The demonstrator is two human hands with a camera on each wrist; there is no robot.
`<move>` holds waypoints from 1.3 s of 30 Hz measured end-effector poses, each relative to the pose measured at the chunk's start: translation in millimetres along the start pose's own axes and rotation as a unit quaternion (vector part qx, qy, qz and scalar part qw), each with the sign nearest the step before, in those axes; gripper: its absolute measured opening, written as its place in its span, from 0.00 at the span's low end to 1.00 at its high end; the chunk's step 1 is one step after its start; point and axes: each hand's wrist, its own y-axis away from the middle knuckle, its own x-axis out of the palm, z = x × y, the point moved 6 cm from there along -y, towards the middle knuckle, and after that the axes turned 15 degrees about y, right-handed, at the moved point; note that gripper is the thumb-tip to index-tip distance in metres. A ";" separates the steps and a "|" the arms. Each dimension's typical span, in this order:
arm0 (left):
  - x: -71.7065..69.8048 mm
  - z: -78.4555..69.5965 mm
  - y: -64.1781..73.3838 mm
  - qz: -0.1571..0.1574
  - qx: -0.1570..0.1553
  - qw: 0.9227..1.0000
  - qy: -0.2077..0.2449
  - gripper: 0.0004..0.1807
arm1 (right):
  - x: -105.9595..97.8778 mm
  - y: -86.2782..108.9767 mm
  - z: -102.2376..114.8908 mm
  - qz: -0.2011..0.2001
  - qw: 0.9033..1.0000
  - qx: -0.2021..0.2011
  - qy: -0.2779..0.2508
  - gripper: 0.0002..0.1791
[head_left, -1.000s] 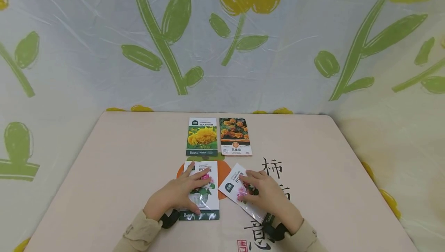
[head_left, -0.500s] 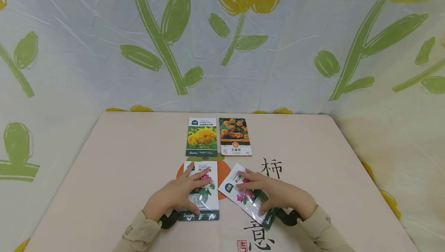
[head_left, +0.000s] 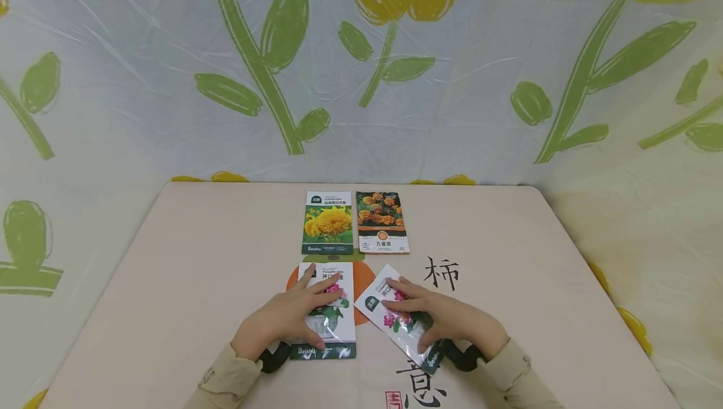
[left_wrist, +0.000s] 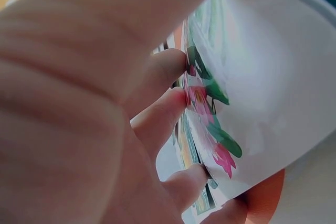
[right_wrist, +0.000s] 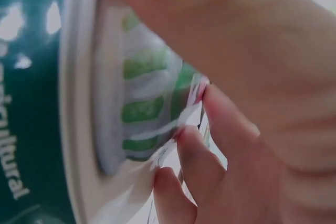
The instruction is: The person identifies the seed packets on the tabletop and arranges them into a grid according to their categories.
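Note:
In the head view, my left hand [head_left: 294,312] rests spread over a white seed packet [head_left: 341,327] with pink flowers and a dark green bottom band. The left wrist view has its fingertips touching the packet's printed face. To the right, a similar seed packet [head_left: 403,334] lies tilted, its top pointing up-left. My right hand [head_left: 446,315] lies over that one, fingers reaching across its printed face and thumb near the green lower end. In the right wrist view, fingertips [right_wrist: 191,137] touch the packet's surface, and its green band [right_wrist: 31,98] is close to the camera.
Behind the hands, a yellow-flower seed packet [head_left: 327,224] and an orange-flower seed packet [head_left: 383,224] lie side by side. The pink table cover [head_left: 198,258] bears a printed orange fruit and black characters. A flower-patterned cloth [head_left: 452,114] hangs behind the table.
My right hand has shifted right and its fingers have spread on the tilted packet, uncovering more of its flowers. That packet's lower end has moved slightly toward me. My left hand stays in place.

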 end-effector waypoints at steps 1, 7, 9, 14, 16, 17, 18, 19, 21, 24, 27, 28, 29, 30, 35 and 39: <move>-0.1 -0.1 0.0 0.000 0.000 1.000 0.000 0.52 | 0.9 0.1 -0.3 -0.004 1.000 0.003 0.000 0.47; -0.7 -0.3 -0.3 0.000 0.000 1.000 -0.002 0.53 | 4.7 2.1 0.4 -0.036 0.999 0.013 -0.015 0.48; -0.8 -0.3 -0.5 0.000 0.001 1.000 -0.004 0.53 | 5.2 2.5 1.1 -0.046 0.999 0.020 -0.018 0.47; -1.0 0.0 -0.8 -0.002 0.002 1.000 -0.004 0.53 | 6.2 2.2 3.9 -0.071 0.997 0.041 -0.016 0.47; -1.0 -0.2 -0.8 -0.002 0.001 1.000 -0.005 0.53 | 6.5 2.0 5.9 -0.081 0.995 0.049 -0.011 0.48; -1.0 -0.3 -0.6 -0.002 0.001 1.000 -0.004 0.53 | 6.8 2.0 6.7 -0.086 0.995 0.053 -0.007 0.48; -0.9 -0.5 -0.5 -0.001 0.000 1.000 -0.003 0.53 | 7.3 1.9 7.4 -0.090 0.994 0.058 -0.004 0.48; -0.9 -0.7 -0.3 -0.001 -0.001 1.000 -0.002 0.53 | 7.8 1.8 7.9 -0.094 0.994 0.063 0.001 0.48; -0.9 -1.3 0.1 -0.001 -0.002 1.000 -0.001 0.53 | 8.8 2.1 8.6 -0.100 0.992 0.077 0.012 0.49; -1.1 -2.1 0.5 -0.001 -0.003 1.000 0.002 0.52 | 10.9 1.7 8.6 -0.108 0.989 0.096 0.025 0.49; -1.1 -2.5 0.5 -0.002 -0.001 1.000 0.003 0.52 | 12.7 1.1 9.3 -0.116 0.986 0.110 0.041 0.49; -1.1 -2.7 0.5 -0.002 0.000 1.000 0.003 0.51 | 13.3 0.8 9.5 -0.119 0.985 0.114 0.045 0.49; -1.0 -2.8 0.5 -0.002 0.002 1.000 0.003 0.51 | 14.0 0.6 9.9 -0.123 0.984 0.118 0.051 0.49; -0.9 -2.8 0.4 -0.002 0.004 1.000 0.003 0.51 | 14.6 0.4 10.4 -0.127 0.983 0.122 0.058 0.49; -1.5 -3.5 1.6 -0.002 0.014 1.000 0.008 0.51 | 17.1 -0.5 14.2 -0.159 0.971 0.156 0.086 0.50; -3.3 -3.6 3.8 -0.012 0.018 1.000 0.018 0.50 | 16.7 -1.6 18.0 -0.173 0.965 0.172 0.099 0.50</move>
